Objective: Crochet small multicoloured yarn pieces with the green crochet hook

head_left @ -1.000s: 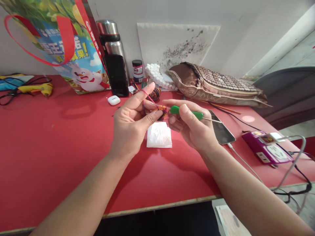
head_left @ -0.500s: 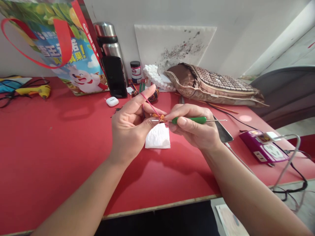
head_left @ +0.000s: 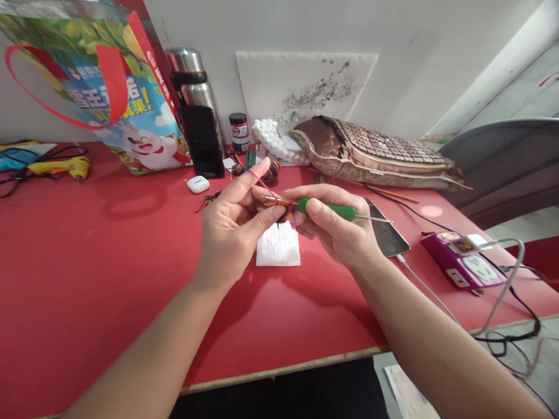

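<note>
Left hand (head_left: 229, 230) pinches small multicoloured crochet piece (head_left: 283, 205) above red table (head_left: 109, 262), pink yarn (head_left: 261, 181) tensioned over raised forefinger; right hand (head_left: 338, 230) grips green-handled crochet hook (head_left: 328, 209), tip at the piece.

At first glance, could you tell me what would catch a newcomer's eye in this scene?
Above the middle of the red table, the left hand pinches a small multicoloured crochet piece, pink yarn looped over its forefinger, while the right hand holds a green-handled crochet hook to it. A bright fruit-printed bag with red handles stands at the back left, and a purple power strip lies at the right edge.
</note>
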### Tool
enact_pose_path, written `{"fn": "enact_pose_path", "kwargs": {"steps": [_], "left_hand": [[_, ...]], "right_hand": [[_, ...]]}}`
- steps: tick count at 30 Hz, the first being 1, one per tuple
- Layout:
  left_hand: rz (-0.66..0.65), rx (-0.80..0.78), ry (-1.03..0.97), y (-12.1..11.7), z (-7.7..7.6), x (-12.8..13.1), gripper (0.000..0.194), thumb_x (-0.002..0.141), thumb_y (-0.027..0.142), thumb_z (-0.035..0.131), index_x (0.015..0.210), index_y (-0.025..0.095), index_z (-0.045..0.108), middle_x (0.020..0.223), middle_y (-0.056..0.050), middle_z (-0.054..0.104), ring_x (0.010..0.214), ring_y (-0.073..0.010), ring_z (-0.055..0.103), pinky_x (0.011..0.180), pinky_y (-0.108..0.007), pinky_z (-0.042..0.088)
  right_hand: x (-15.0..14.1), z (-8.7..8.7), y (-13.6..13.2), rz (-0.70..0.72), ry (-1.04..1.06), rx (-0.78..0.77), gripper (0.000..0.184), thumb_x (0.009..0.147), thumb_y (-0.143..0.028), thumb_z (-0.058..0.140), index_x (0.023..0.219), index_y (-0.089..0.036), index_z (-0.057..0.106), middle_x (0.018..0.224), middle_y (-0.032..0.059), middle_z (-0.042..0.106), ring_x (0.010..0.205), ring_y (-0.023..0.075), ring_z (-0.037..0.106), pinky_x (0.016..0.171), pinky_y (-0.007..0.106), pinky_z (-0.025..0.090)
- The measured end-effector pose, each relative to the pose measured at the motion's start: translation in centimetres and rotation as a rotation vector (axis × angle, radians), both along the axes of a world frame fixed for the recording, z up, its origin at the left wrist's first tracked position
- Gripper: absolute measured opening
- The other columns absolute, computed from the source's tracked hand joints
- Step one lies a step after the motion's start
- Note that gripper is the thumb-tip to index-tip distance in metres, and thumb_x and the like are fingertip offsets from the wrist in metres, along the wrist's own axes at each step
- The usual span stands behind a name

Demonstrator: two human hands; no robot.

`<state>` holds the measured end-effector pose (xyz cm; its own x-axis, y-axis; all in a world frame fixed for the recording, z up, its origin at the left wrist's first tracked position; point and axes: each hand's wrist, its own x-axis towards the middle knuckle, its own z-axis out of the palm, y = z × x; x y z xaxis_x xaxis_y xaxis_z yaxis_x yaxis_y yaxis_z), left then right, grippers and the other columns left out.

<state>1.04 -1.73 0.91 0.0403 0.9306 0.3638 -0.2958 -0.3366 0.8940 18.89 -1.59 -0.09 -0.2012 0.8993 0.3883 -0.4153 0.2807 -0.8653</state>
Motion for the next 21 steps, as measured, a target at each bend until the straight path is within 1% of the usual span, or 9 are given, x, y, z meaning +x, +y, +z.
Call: {"fn": "enact_pose_path", "kwargs": {"steps": [4,7,9,12,17,21], "left_hand": [[-0.008,0.0,0.008,0.2,-0.3,-0.1,0.049,0.083,0.021,0.095,0.129,0.031,0.083,0.091,0.0,0.081,0.084,-0.0174,0.078,0.083,-0.033,0.069],[0.002,0.001,0.026,0.1,-0.2,-0.2,0.05,0.083,0.024,0.096,0.13,0.031,0.082,0.089,0.001,0.08,0.084,-0.0167,0.078,0.084,-0.032,0.068],[0.002,0.002,0.039,0.0,-0.1,-0.3,0.05,0.083,0.027,0.096,0.131,0.03,0.082,0.088,0.0,0.08,0.087,-0.0179,0.079,0.087,-0.033,0.069],[-0.003,0.016,0.06,-0.3,0.3,-0.2,0.05,0.083,0.03,0.097,0.13,0.03,0.082,0.087,0.0,0.08,0.087,-0.0189,0.079,0.09,-0.035,0.069],[-0.02,0.024,0.066,-0.9,0.7,0.1,0.046,0.08,0.03,0.099,0.123,0.03,0.085,0.081,0.001,0.078,0.079,-0.0173,0.076,0.081,-0.031,0.068],[-0.027,-0.004,0.033,-1.1,0.9,0.3,0.043,0.076,0.026,0.101,0.117,0.031,0.087,0.079,0.0,0.078,0.077,-0.0183,0.076,0.078,-0.032,0.069]], "right_hand": [[0.0,0.0,0.0,-0.005,-0.029,-0.006,0.023,0.093,-0.039,0.089,0.109,-0.023,0.091,0.076,0.0027,0.076,0.063,0.0121,0.06,0.056,0.026,0.048],[0.1,0.1,0.1,-0.004,-0.029,0.019,0.018,0.093,-0.038,0.088,0.103,-0.023,0.092,0.074,0.0027,0.075,0.06,0.0108,0.058,0.053,0.025,0.046],[0.3,0.1,0.2,0.02,-0.042,0.031,0.016,0.093,-0.037,0.089,0.098,-0.022,0.093,0.073,0.003,0.074,0.058,0.01,0.057,0.051,0.025,0.045],[0.7,0.3,0.4,0.094,-0.063,0.034,0.018,0.091,-0.038,0.091,0.096,-0.021,0.093,0.073,0.0036,0.073,0.057,0.0095,0.058,0.049,0.023,0.045],[1.3,0.5,0.7,0.202,-0.046,0.014,0.018,0.089,-0.038,0.092,0.092,-0.021,0.093,0.073,0.005,0.074,0.057,0.0109,0.062,0.046,0.022,0.044],[1.1,0.5,0.8,0.274,0.023,0.003,0.019,0.088,-0.039,0.091,0.091,-0.021,0.093,0.069,0.0048,0.073,0.053,0.0113,0.058,0.043,0.023,0.04]]}}
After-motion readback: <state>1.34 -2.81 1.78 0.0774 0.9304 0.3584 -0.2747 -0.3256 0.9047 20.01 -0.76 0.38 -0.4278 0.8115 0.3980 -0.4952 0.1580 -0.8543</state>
